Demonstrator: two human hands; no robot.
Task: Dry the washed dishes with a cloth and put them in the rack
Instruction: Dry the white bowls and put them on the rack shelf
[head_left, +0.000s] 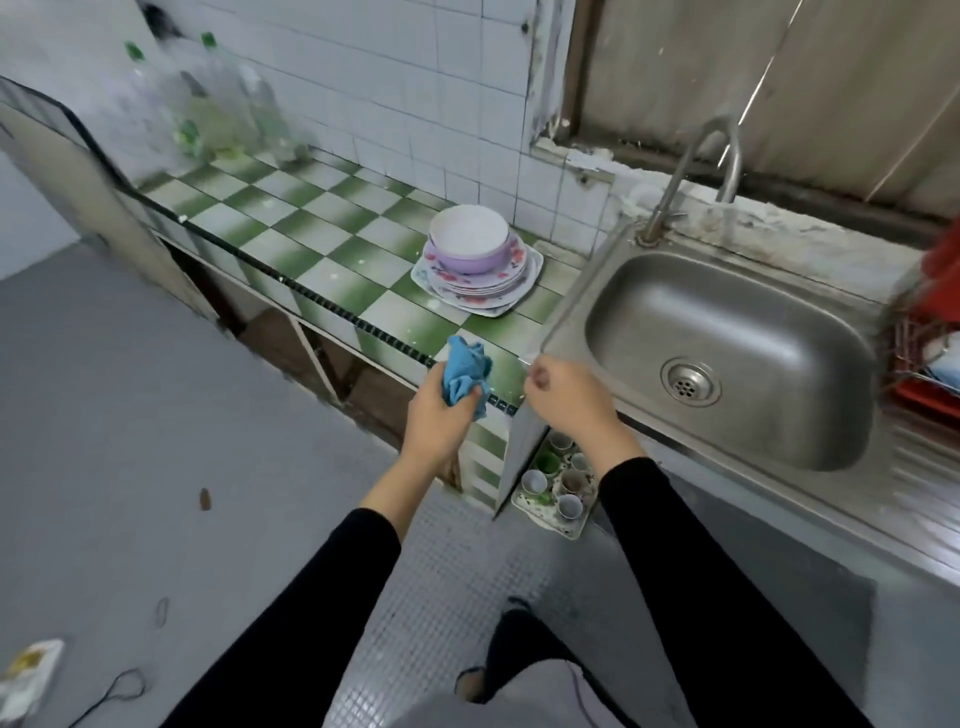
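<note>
The green-checked tabletop (322, 223) carries the washed dishes at its right end, just beside the sink (779, 338). The rack (919, 364) stands beyond the sink, well apart, so a wet piece could slip on the way across. The stack of plates (483, 291) bears 1 bowl (470, 241), likely to slide if the plates go first. At the tabletop's front edge the left hand (441, 423) has its grip pinching the bunched cloth (464, 374). The right hand (563, 397) has its grip curled together, holding nothing visible.
</note>
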